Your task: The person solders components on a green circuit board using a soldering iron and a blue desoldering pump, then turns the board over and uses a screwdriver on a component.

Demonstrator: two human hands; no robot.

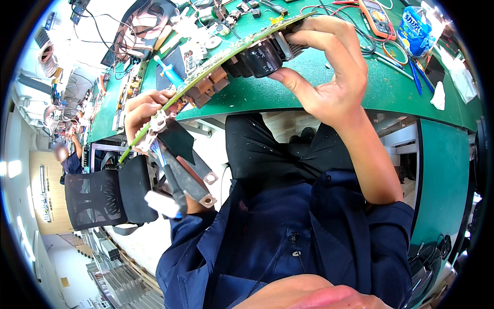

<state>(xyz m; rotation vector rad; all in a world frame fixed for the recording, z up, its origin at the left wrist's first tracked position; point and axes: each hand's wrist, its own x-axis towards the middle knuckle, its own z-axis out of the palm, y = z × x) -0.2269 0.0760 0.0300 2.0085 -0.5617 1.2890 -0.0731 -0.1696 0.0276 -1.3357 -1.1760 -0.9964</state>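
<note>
A long green circuit board [206,73] is held up, tilted on edge, above the front edge of the green workbench. My left hand [144,109] grips its lower left part, fingers over the edge. Closed on the upper right end, my right hand [334,67] has its thumb against a large black capacitor [261,59] and its fingers by a finned metal part. Brown block-shaped components [207,88] sit on the board's near side. From its left end hang dark flat metal bars [186,177] with holes and a cable ending in a white connector [163,205].
On the green bench [381,92] lie an orange multimeter [377,19], a blue pouch [415,32], blue-handled pliers [416,77] and crumpled tissue [438,97]. Loose electronic parts and a blue syringe-like tube [169,72] lie beyond the board. A black mesh chair [95,198] stands left; another person [72,157] sits farther off.
</note>
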